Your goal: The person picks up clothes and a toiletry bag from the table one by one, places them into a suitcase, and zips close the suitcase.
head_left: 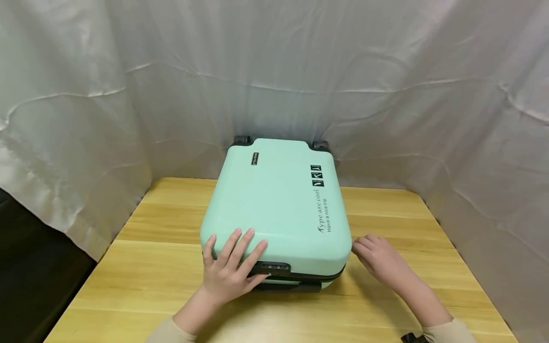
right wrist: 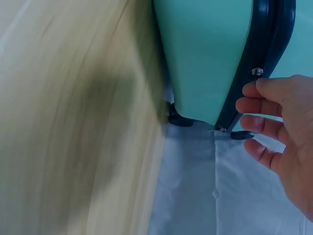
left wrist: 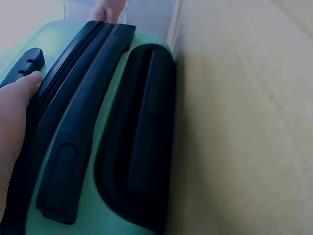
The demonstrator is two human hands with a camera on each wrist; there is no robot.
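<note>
Pale, creased cloth (head_left: 300,57) hangs behind and at both sides of a wood-grained worktop (head_left: 150,267). From where I stand, the person's left hand (head_left: 229,274) lies with fingers spread over the near left corner of a mint-green suitcase (head_left: 274,205), its thumb by the dark combination lock (head_left: 276,267). Over at the near right corner of the case, the right hand (head_left: 381,259) has thumb and forefinger pinched at the metal zip pull (right wrist: 257,72), the other fingers loosely bent. Below the lock, a black carry handle (left wrist: 73,147) runs along the end wall, beside a second handle (left wrist: 144,112) set in a dark recess. That suitcase lies flat across the middle of the worktop, handle end toward the near edge, dark wheels (head_left: 242,140) toward the far edge. Black lettering (head_left: 323,209) runs down the right of its lid. Past the worktop's left edge sits something black (head_left: 34,271), too plain to make out.
</note>
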